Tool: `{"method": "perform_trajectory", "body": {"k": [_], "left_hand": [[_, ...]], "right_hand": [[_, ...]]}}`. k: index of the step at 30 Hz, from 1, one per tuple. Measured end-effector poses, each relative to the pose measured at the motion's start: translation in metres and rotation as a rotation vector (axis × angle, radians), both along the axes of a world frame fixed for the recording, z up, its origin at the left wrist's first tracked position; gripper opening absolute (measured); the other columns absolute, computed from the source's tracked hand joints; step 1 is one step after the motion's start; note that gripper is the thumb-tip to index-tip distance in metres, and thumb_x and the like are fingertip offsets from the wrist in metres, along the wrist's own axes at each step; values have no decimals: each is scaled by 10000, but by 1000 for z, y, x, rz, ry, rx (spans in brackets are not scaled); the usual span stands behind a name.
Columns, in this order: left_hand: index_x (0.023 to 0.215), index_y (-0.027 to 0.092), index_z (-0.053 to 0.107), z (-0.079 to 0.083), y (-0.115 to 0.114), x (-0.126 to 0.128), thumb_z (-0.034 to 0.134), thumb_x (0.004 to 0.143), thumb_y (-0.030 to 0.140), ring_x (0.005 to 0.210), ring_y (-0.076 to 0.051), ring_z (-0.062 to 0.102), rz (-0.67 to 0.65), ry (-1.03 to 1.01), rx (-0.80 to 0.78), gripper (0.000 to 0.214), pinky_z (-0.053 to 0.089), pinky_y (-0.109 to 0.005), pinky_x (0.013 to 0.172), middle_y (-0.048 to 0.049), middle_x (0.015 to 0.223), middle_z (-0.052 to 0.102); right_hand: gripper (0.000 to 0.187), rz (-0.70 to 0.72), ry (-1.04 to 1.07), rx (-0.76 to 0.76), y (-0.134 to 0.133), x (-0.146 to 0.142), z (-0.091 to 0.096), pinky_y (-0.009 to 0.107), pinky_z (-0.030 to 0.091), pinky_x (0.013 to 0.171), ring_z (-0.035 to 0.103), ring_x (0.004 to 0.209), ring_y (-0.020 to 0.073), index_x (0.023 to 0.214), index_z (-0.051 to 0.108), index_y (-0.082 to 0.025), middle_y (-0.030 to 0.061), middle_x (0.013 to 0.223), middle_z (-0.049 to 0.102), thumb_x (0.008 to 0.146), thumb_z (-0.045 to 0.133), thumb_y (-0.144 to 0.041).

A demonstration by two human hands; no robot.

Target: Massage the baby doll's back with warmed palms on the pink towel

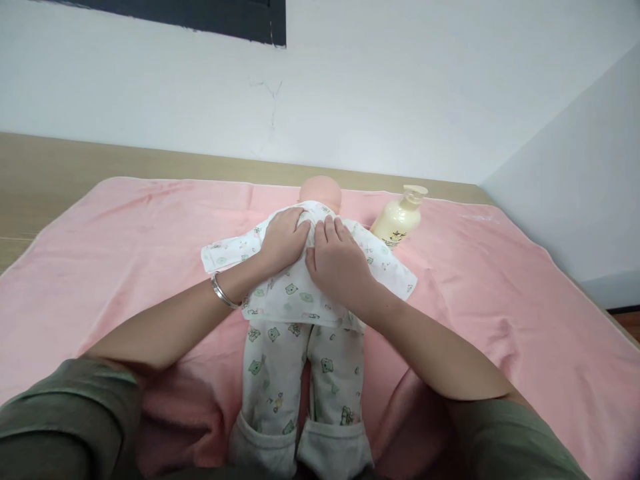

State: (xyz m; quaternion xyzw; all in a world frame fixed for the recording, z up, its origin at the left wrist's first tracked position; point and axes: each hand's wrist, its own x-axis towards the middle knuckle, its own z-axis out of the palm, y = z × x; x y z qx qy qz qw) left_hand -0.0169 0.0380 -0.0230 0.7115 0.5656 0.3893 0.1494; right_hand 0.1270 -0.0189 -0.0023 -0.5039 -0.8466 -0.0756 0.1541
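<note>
A baby doll (pixel 320 191) lies stretched out with its bald head away from me and no face showing. It is dressed in a white top (pixel 285 297) and matching trousers (pixel 275 373), both printed with small green animals. My left hand (pixel 287 239) rests flat on the upper left of the top, fingers extended. On the upper right, my right hand (pixel 340 260) lies flat too, its fingers close together and pointing toward the head. The two thumbs are near each other over the middle. Neither hand grasps anything; the cloth under the palms is hidden.
A pale yellow pump bottle (pixel 400 219) stands tilted beside the doll's right sleeve. Under everything is a wrinkled pink blanket (pixel 150 267) on a wooden surface (pixel 45 163). White walls (pixel 400 87) close off the back and right side.
</note>
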Motion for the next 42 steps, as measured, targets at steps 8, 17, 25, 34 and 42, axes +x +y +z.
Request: {"method": "perform_trajectory", "body": {"k": [8, 17, 25, 34, 42], "left_hand": [[1180, 39, 613, 18, -39, 13, 341, 930, 198, 1346, -350, 519, -136, 340, 51, 403, 380, -518, 1214, -248, 1323, 617], [1171, 135, 631, 17, 0, -4, 373, 932, 270, 1362, -313, 524, -112, 175, -168, 377, 378, -500, 1225, -173, 1376, 629], [934, 154, 625, 25, -41, 12, 333, 922, 160, 1094, -312, 609, -148, 404, 70, 292, 490, -487, 1079, -179, 1040, 659], [933, 189, 594, 25, -9, -3, 378, 941, 307, 1055, -304, 625, -59, 237, -144, 246, 510, -498, 1029, -146, 1099, 692], [805, 207, 531, 25, -30, 7, 363, 947, 263, 933, -316, 619, -34, 381, 6, 227, 518, -496, 926, -151, 917, 660]], "right_hand": [[486, -177, 144, -204, 52, 16, 10, 497, 435, 1117, 557, 1287, 371, 1303, 564, 13, 261, 1355, 621, 1016, 396, -341], [490, -38, -68, 91, -1, 0, -2, 508, 427, 1116, 574, 1274, 382, 1311, 593, 41, 287, 1297, 653, 1020, 293, -216], [495, -130, 44, -131, 41, 14, 9, 449, 402, 1158, 539, 1329, 352, 1279, 593, 30, 249, 1354, 634, 1038, 314, -301], [433, -57, -107, 56, 3, 3, 7, 463, 480, 989, 642, 1105, 355, 1175, 643, -2, 267, 1155, 692, 1032, 291, -209], [403, -207, 76, -126, 37, 10, 10, 402, 513, 948, 650, 1098, 314, 1112, 666, -72, 182, 1131, 729, 1028, 383, -345]]}}
